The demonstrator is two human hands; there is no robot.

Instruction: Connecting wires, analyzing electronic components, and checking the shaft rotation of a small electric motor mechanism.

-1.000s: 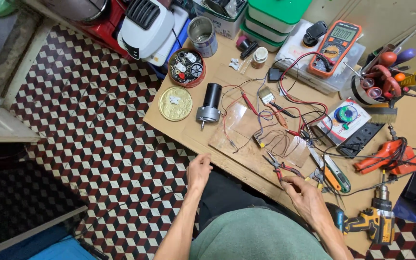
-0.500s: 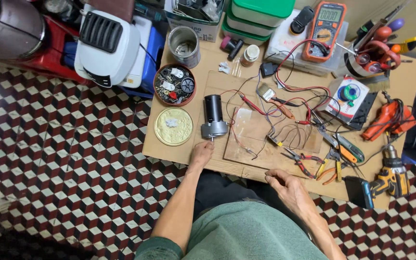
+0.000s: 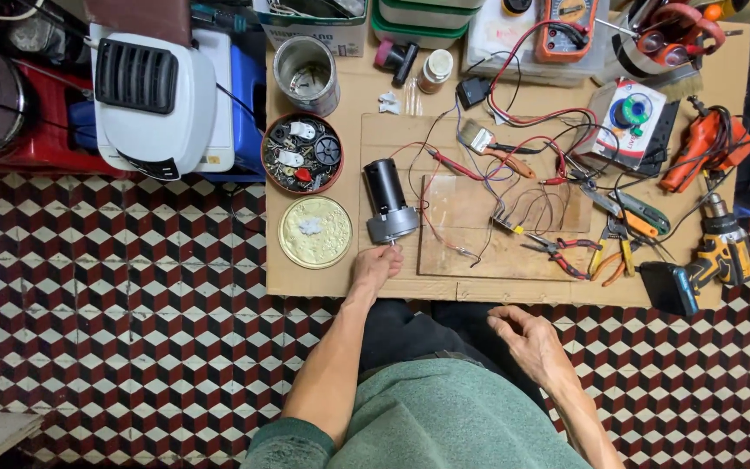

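Observation:
My left hand (image 3: 375, 265) rests on the near edge of the low wooden table (image 3: 305, 276), fingertips touching the shaft end of a black and silver electric motor (image 3: 386, 201) that lies on its side. Whether the fingers grip the shaft is unclear. My right hand (image 3: 527, 343) hovers off the table above my lap, fingers loosely apart, holding nothing. Red and black wires (image 3: 514, 174) run from the motor across a wooden board (image 3: 496, 234) with a clear sheet on it.
A round gold lid (image 3: 314, 231) and a tin of small parts (image 3: 302, 153) sit left of the motor. Pliers (image 3: 557, 247), cutters (image 3: 614, 252), a yellow drill (image 3: 709, 256), an orange tool (image 3: 705, 148), a multimeter (image 3: 566, 26) and a metal can (image 3: 305, 74) crowd the table. A white appliance (image 3: 154, 100) stands on the checkered floor.
The view has shifted so the table sits higher and more centred. My left hand reached forward to the motor's shaft end. My right hand drew back off the table toward my lap.

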